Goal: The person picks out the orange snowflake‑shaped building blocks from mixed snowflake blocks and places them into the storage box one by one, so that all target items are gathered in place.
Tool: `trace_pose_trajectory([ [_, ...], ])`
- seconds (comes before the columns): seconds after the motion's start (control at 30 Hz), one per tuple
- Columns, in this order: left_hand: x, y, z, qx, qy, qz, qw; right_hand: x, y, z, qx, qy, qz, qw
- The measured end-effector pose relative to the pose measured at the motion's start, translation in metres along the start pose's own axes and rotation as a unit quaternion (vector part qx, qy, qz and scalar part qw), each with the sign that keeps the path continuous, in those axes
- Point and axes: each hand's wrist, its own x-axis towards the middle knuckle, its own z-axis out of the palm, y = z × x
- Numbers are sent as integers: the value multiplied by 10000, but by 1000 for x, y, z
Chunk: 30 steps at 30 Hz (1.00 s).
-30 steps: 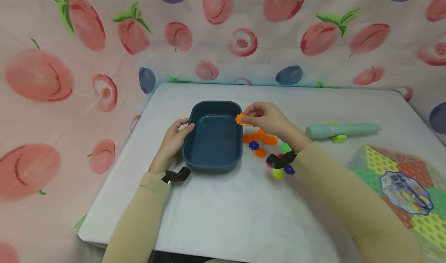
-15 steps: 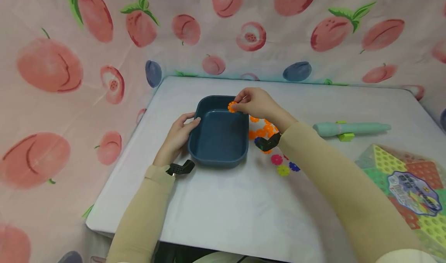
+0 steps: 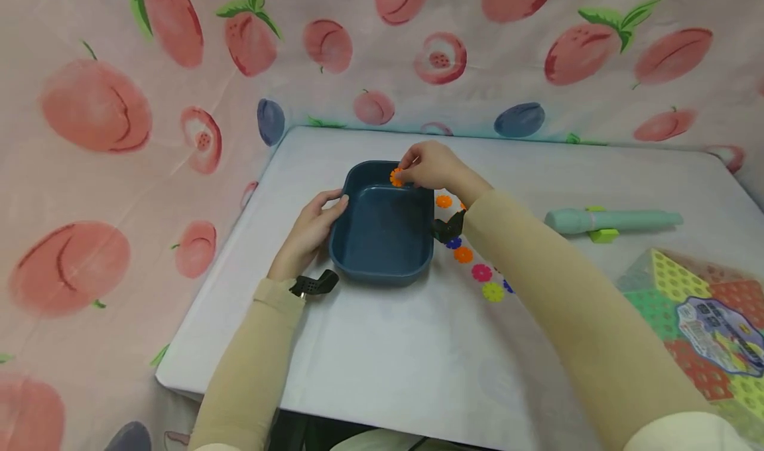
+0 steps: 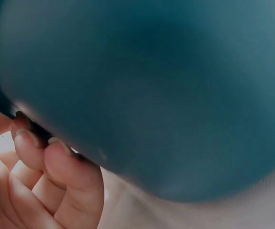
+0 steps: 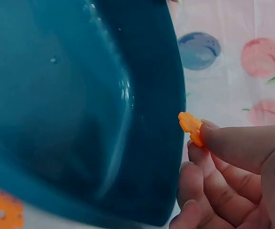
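Observation:
My left hand [image 3: 307,232] holds the left side of a dark blue rectangular dish [image 3: 382,239], thumb at the rim. In the left wrist view its fingers [image 4: 75,164] curl against the dish's outer side. Between thumb and fingers, my right hand [image 3: 436,166] pinches an orange snowflake-shaped building disc [image 5: 189,125]. That disc overlaps the dish's far right corner in the head view, and in the right wrist view it is right at the rim. No discs show inside the dish. The right forearm covers part of a group of loose discs beside it.
Loose discs lie right of the dish, among them a yellow disc [image 3: 493,292] and a pink disc [image 3: 482,272]. Further right, a pale green cylindrical item [image 3: 633,220] rests on a lime-green holder [image 3: 604,236]. A patterned clear box [image 3: 704,318] stands near the right edge.
My right hand has carried the orange disc left and away from me, from the right rim to over the far right corner. The left hand keeps its hold; the head view has shifted slightly.

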Motion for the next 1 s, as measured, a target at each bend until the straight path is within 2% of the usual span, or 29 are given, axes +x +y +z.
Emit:
trace_pose_trajectory([
  [0.13, 3, 1, 0, 88, -82, 66, 9999, 8, -3, 3, 216, 47, 137, 9997],
  [0.33, 3, 1, -3, 145, -93, -13, 9999, 18, -9, 21, 566, 4, 19, 9984],
  [0.5, 1, 1, -12, -48, -250, -140, 9996, 27, -10, 37, 978, 128, 65, 9951],
  [0.57, 0, 2, -15, -200, -432, -174, 9987, 29, -10, 41, 1088, 171, 113, 9939],
  [0.7, -4, 2, -24, -395, -795, -202, 9958, 34, -12, 48, 1082, 108, 185, 9939],
  [0.8, -7, 3, -28, -338, -1038, -146, 9939, 37, -13, 53, 944, 63, 290, 9951],
  [0.9, -10, 3, -27, -111, -1158, 2, 9932, 40, -11, 60, 751, 42, 469, 9961],
  [1.0, -14, 4, -25, 224, -1096, 133, 9936, 44, -8, 67, 634, -14, 599, 9962],
])
